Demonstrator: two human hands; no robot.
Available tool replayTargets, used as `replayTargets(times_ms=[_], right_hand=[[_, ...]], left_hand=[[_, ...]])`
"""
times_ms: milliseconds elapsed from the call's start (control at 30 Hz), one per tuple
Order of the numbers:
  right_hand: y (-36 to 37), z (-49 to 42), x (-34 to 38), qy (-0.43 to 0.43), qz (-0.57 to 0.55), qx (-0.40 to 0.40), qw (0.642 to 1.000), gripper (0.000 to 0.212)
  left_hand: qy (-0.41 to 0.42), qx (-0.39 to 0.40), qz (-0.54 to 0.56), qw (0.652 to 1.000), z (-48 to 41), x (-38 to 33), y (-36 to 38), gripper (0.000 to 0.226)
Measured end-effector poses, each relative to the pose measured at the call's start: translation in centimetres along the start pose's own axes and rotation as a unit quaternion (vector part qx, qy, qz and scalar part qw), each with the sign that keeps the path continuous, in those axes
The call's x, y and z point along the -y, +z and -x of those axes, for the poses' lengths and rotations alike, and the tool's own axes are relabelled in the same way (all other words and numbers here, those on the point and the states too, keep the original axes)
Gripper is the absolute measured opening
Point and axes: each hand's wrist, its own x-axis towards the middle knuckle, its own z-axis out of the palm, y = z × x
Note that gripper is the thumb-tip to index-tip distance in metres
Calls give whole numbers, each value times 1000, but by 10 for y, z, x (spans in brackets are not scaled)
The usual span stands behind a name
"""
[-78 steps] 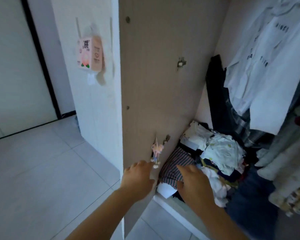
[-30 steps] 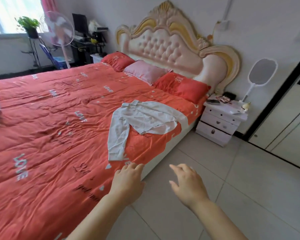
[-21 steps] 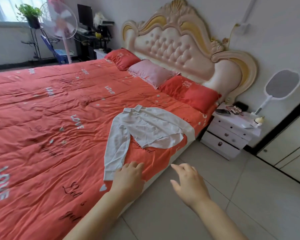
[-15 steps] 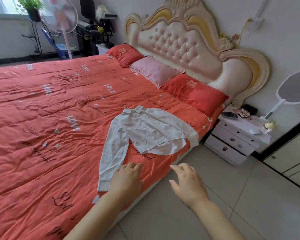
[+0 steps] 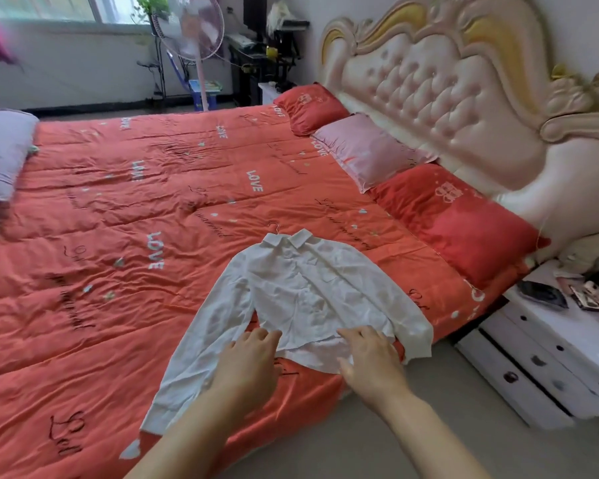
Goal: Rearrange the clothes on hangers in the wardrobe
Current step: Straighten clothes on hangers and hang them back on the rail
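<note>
A white long-sleeved shirt (image 5: 301,292) lies spread flat on the red bed cover (image 5: 118,236), collar toward the far side. A thin hanger hook (image 5: 274,225) sticks out above the collar. My left hand (image 5: 248,361) hovers over the shirt's lower hem beside the left sleeve, fingers loosely extended. Over the hem's right part is my right hand (image 5: 369,356), fingers spread and relaxed. Neither hand grips anything. Whether the fingertips touch the cloth I cannot tell.
Two red pillows (image 5: 453,219) and a pink pillow (image 5: 363,150) lie along the padded headboard (image 5: 446,88). A white bedside cabinet (image 5: 550,357) with small items stands at the right. A standing fan (image 5: 191,29) and a desk are beyond the bed.
I turned from the wardrobe to the bed and came closer. Both hands, earlier over the floor and bed edge, are now over the shirt's hem.
</note>
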Motion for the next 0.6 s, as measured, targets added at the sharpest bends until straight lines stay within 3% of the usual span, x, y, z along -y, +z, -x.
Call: replayTargets(times_ms=[600], right_hand=[[-36, -213, -78, -65, 40, 54, 996, 49]], left_hand=[[-58, 10, 6, 998, -219, -26, -7, 58]])
